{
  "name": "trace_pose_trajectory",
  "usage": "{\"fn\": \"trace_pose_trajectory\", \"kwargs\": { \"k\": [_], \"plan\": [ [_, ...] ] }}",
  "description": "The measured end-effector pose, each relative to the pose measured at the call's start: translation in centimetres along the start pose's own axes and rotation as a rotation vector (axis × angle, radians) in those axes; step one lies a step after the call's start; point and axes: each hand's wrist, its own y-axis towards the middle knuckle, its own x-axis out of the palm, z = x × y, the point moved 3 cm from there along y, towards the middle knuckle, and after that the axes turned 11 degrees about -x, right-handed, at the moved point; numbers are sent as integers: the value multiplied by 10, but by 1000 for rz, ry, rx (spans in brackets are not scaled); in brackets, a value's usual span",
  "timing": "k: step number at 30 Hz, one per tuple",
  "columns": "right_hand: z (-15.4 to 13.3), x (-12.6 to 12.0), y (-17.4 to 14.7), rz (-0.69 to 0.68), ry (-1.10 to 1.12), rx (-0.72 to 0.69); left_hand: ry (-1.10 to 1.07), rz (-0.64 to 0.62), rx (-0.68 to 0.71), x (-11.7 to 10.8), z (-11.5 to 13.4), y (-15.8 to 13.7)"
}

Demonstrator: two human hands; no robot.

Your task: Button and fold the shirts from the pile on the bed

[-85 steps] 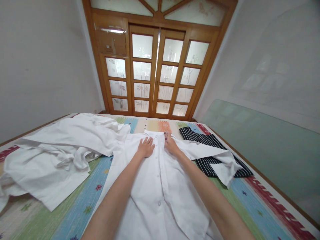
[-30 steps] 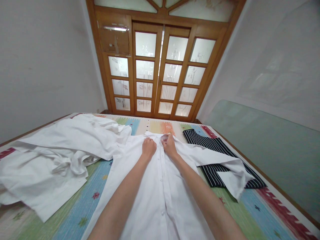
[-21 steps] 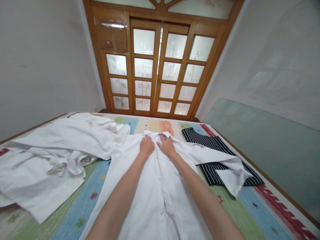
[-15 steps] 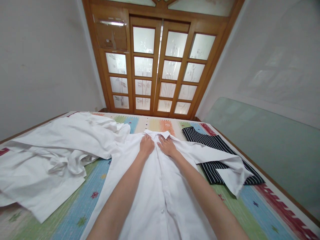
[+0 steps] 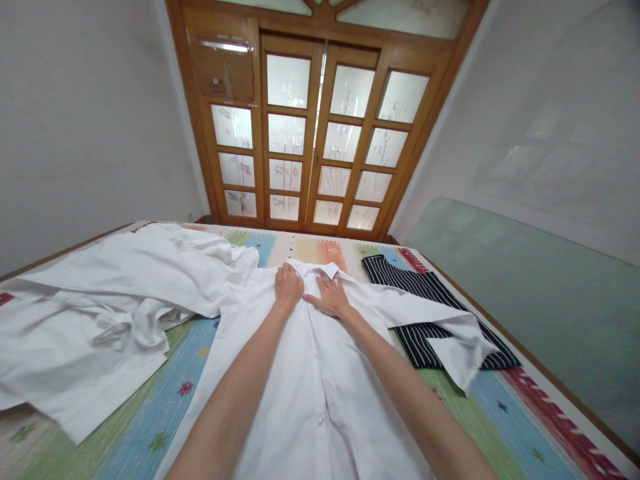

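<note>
A white button-up shirt (image 5: 295,400) lies front side up, its collar (image 5: 327,269) at the far end. My left hand (image 5: 289,287) is closed at the left side of the collar, its fingers curled on the shirt fabric. Just right of the placket, my right hand (image 5: 329,296) lies flat below the collar with its fingers spread and thumb out to the left. The shirt's right-hand sleeve stretches over a folded black garment with white stripes (image 5: 417,347). My forearms cover parts of the shirt front.
More white clothing (image 5: 115,287) is heaped on the left, meeting the shirt's left sleeve area. Everything rests on a colourful striped bedspread (image 5: 165,400). A pale green headboard-like panel (image 5: 525,260) runs along the right. Wooden glass-paned doors (image 5: 310,133) stand beyond.
My left hand has shifted slightly left along the collar. My right hand has spread its thumb and moved slightly left and down. The garments hold nearly the same places.
</note>
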Motion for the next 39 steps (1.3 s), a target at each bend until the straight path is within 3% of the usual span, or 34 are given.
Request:
{"fn": "trace_pose_trajectory", "kwargs": {
  "k": [4, 10, 16, 21, 31, 35, 39],
  "plan": [
    [-11, 3, -5, -14, 11, 53, -11, -3, -7, 0, -7, 14],
    [-17, 1, -13, 38, -25, -98, -31, -72, 74, 8, -19, 36],
    [-20, 4, -23, 19, -34, -177, -66, -91, 247, 9, -13, 35],
    [-28, 5, -43, 18, -47, -218, -45, -144, 280, 9, -11, 32],
    [-60, -2, -132, 54, 48, -377, 22, -183, 304, 7, -11, 19],
    [-56, -32, -182, -88, 257, -456, 40, -209, 384, -1, -17, 7],
    [-30, -65, -238, -176, 424, -375, -26, -225, 498, -16, -18, -21]
  ]
}}
